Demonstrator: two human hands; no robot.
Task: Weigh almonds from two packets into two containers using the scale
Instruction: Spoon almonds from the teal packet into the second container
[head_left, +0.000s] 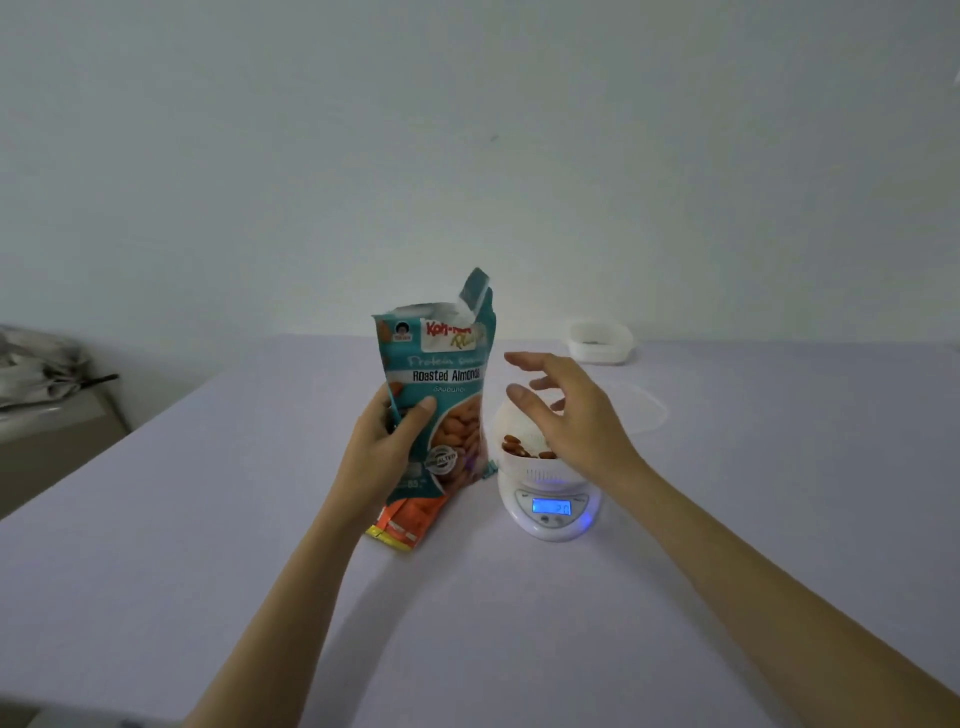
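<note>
My left hand grips a teal packet of roasted almonds, held upright with its top torn open. Just right of it a white container with several almonds in it sits on a small white scale whose blue display is lit. My right hand hovers over the container with fingers spread and relaxed, holding nothing. An orange packet lies flat on the table under the teal one.
A second white container stands at the table's far edge, right of centre. A clear round lid lies flat behind the scale. The pale table ends at a white wall; grey clutter sits off the left side.
</note>
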